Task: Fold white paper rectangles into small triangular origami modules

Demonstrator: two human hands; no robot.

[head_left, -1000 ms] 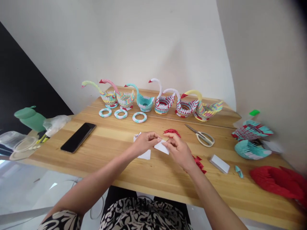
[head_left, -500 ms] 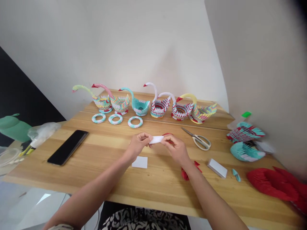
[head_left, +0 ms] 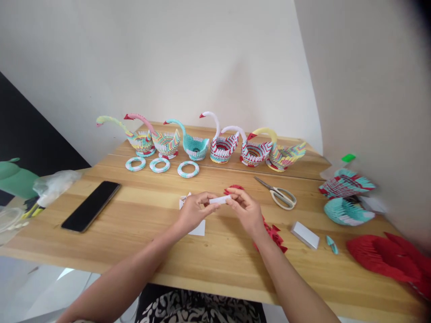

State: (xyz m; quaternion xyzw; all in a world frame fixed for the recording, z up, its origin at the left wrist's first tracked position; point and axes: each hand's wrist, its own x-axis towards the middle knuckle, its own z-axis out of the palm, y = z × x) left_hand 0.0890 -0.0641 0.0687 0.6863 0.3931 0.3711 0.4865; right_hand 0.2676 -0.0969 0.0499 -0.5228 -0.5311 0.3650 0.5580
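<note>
A small white paper strip (head_left: 219, 199) is pinched between both my hands just above the wooden table (head_left: 151, 251). My left hand (head_left: 195, 210) grips its left end with closed fingers. My right hand (head_left: 245, 210) grips its right end the same way. Under my left hand lie white paper pieces (head_left: 198, 229). Folded red paper pieces (head_left: 274, 235) sit by my right wrist, and a few more red pieces (head_left: 235, 187) show beyond my right fingers.
A row of paper swans (head_left: 198, 143) lines the table's back, with three paper rings (head_left: 161, 164) in front. Scissors (head_left: 278, 193), a white paper stack (head_left: 305, 234), a black phone (head_left: 90, 205), teal swan parts (head_left: 348, 211) and red paper wings (head_left: 387, 258) lie around.
The white paper between my hands has been folded narrower, from a tilted piece to a slim strip. The view has shifted a little; my hands stay at the table's middle.
</note>
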